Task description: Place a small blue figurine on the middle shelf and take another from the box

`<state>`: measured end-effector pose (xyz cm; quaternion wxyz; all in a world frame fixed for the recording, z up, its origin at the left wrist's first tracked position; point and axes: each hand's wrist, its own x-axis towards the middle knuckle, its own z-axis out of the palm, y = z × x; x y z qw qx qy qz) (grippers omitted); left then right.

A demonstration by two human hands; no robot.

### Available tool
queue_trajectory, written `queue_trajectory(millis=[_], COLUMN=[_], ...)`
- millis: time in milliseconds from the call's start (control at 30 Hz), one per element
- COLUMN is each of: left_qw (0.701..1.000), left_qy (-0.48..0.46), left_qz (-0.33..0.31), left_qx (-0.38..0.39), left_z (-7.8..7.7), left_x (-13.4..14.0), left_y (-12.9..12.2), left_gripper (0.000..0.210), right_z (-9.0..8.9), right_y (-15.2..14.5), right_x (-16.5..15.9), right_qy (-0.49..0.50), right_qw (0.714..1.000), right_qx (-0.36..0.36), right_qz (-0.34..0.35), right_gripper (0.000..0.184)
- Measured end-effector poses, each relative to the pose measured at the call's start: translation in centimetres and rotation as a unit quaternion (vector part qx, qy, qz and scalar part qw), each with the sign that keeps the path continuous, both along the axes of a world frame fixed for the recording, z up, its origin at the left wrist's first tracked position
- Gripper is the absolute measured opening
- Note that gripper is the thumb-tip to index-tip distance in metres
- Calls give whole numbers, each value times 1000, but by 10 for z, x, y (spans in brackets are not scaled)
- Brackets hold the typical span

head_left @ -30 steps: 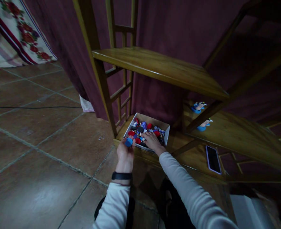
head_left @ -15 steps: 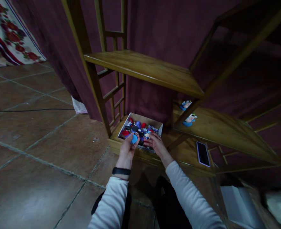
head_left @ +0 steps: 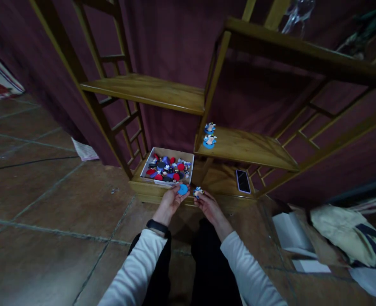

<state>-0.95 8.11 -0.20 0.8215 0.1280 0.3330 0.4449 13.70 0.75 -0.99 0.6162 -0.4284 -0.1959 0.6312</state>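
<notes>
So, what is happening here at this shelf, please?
A person crouches before a low wooden shelf. The left hand holds a blue round disc, and the right hand holds a small figure, the two pieces close together but apart. Just beyond the hands, a white box full of mixed small pieces sits on the bottom board. Two finished-looking figures on blue bases stand on the shelf above, and a phone lies lower right.

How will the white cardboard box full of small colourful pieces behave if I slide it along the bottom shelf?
The white cardboard box looks thin-walled, so its sides may flex under a push. It sits flat on the wooden bottom shelf and should slide, not tip. It is heaped with small colourful pieces; a jerk could spill some.
</notes>
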Motion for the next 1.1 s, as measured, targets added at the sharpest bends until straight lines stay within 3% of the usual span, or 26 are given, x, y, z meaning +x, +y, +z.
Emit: queue_trajectory(millis=[133,233,367,567,1100], left_qw=[999,998,996,997,998], left_qy=[22,32,39,16,2], left_qz=[-40,-55,-65,-57,-55], left_qx=[-11,-30,-46,-42,12], left_z=[6,0,-14,-21,-18], left_x=[3,2,7,17,10], left_y=[-38,-64,-85,-89,-85], left_gripper=[13,15,15,9,4], right_z=[-6,-5,-2,-10,-19], right_y=[-26,-38,-48,-51,-41], right_x=[10,12,7,2,-4], right_qy=[-6,-34,-140,-246,-246], right_qw=[998,995,986,966,966], right_qx=[0,26,69,76,75], right_qz=[-58,-94,-65,-22,-21], right_gripper=[26,27,30,29,30])
